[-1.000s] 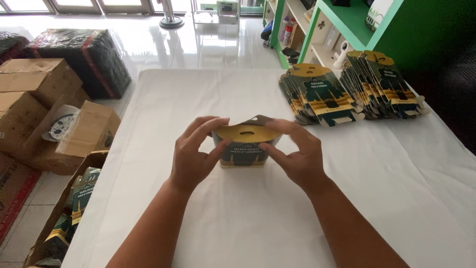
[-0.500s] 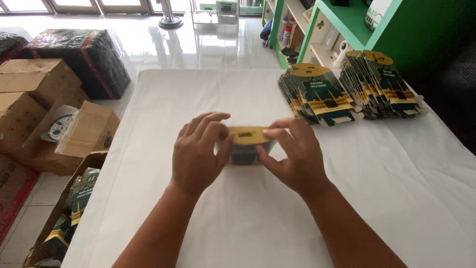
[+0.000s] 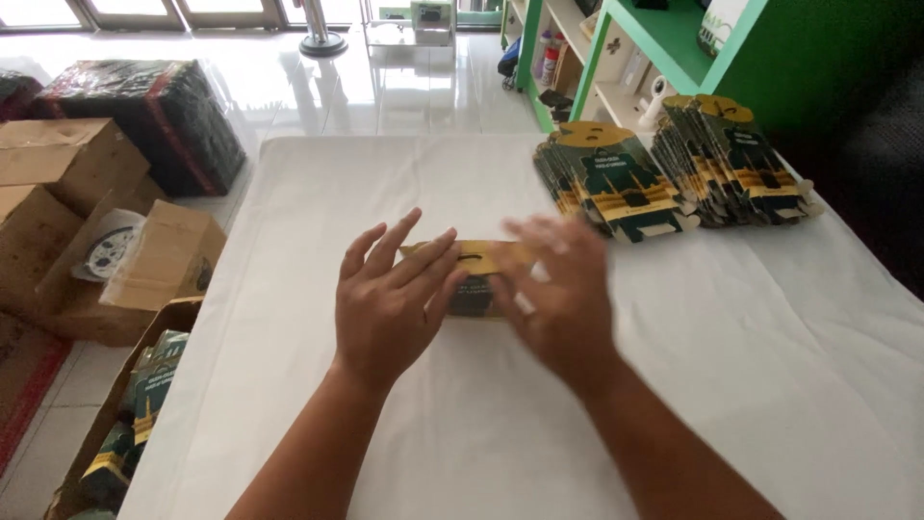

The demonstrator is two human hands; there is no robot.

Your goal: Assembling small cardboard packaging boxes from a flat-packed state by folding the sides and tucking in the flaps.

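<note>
I see a small dark green and yellow carton (image 3: 474, 274) lying near the middle of the table (image 3: 770, 385), well in from every edge, with its yellow hang tab pointing toward the far edge. My left hand (image 3: 390, 303) is spread wide, fingers fanned, with its fingertips over the left end of the carton; I read that as light contact, not a grip. My right hand (image 3: 563, 299) is blurred with motion, so I cannot tell for sure whether it is touching the carton or just above it, though it looks flat and open, covering the carton's right end.

The risk I judge most likely is the carton springing back open or skewing: neither hand has it pinched, and a folded flap held only by flat palms could pop up the moment pressure eases. A sideways push from the moving right hand could also slide it across the smooth white cloth, or crease the hang tab.

Toward the far right corner of the table stand two fanned stacks of flat cartons (image 3: 616, 183) and (image 3: 736, 159), leaning and near the edge; a wide sweep of the right arm could topple them. Below the left edge, an open cardboard box (image 3: 125, 424) on the floor holds more cartons.
</note>
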